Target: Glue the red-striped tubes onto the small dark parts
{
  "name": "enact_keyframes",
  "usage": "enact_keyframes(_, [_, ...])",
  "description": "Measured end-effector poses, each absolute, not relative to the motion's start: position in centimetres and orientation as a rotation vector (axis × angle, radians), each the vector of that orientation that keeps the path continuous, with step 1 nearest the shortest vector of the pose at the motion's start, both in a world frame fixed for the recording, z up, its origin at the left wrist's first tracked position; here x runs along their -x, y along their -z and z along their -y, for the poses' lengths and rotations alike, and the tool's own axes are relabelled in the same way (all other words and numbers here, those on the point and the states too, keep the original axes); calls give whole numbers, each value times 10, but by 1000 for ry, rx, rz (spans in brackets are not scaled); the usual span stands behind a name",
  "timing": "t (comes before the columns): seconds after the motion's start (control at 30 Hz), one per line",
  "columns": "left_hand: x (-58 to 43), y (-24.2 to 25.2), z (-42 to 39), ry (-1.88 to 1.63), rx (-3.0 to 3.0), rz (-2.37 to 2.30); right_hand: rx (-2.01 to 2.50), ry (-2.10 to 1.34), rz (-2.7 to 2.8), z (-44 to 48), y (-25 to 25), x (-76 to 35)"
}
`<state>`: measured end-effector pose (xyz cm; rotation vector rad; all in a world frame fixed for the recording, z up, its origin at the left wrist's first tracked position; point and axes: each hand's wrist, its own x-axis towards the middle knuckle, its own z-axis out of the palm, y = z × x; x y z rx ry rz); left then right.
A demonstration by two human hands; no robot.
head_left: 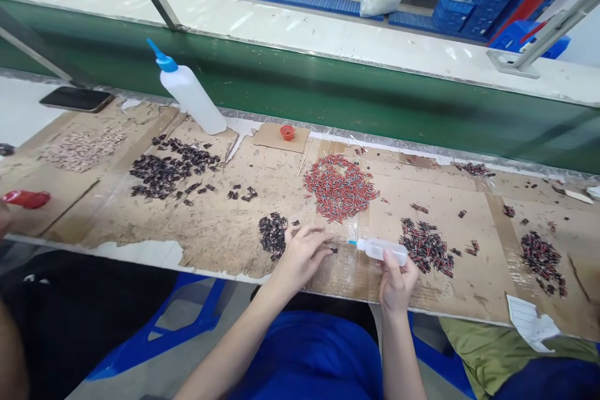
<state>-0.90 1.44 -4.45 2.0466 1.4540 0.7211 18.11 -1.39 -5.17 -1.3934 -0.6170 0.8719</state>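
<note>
My right hand [396, 281] is closed round a small clear squeeze bottle [382, 249] with a blue tip that points left. My left hand [304, 253] rests on the cardboard sheet [215, 231] with fingers pinched on a tiny dark part [333, 250] just left of the bottle's tip. A small heap of dark parts [273, 233] lies beside my left hand. A pile of red parts [340, 187] lies just beyond both hands. A heap of dark and red parts [424, 245] sits right of the bottle.
A large white bottle with a blue nozzle [187, 90] leans at the back left, near a bigger dark pile [171, 169]. A red cap [287, 132], a phone [76, 99], a red object [25, 199] and a green conveyor belt [328, 90] are around. More heaps [541, 259] lie right.
</note>
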Motion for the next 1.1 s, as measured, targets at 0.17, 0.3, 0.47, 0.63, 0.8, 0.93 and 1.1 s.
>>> enact_keyframes(0.17, [4, 48, -18, -737, -2029, -1471, 1414, -822, 701, 10, 52, -182])
enact_keyframes(0.3, [3, 47, -23, -746, -2018, -1449, 1437, -779, 724, 6, 50, -183])
enact_keyframes(0.47, [1, 46, -25, -741, -1970, -1411, 1533, -714, 790, 4, 44, -180])
enact_keyframes(0.63, [0, 45, -25, -730, -1911, -1434, 1565, -724, 902, 4, 39, -177])
enact_keyframes(0.8, [0, 46, -26, -744, -1885, -1450, 1581, -739, 927, 3, 38, -176])
enact_keyframes(0.93, [0, 46, -26, -738, -1897, -1457, 1586, -761, 951, 1, 36, -174])
enact_keyframes(1.1, [0, 44, -26, -715, -1894, -1466, 1604, -703, 959, 1, 35, -172])
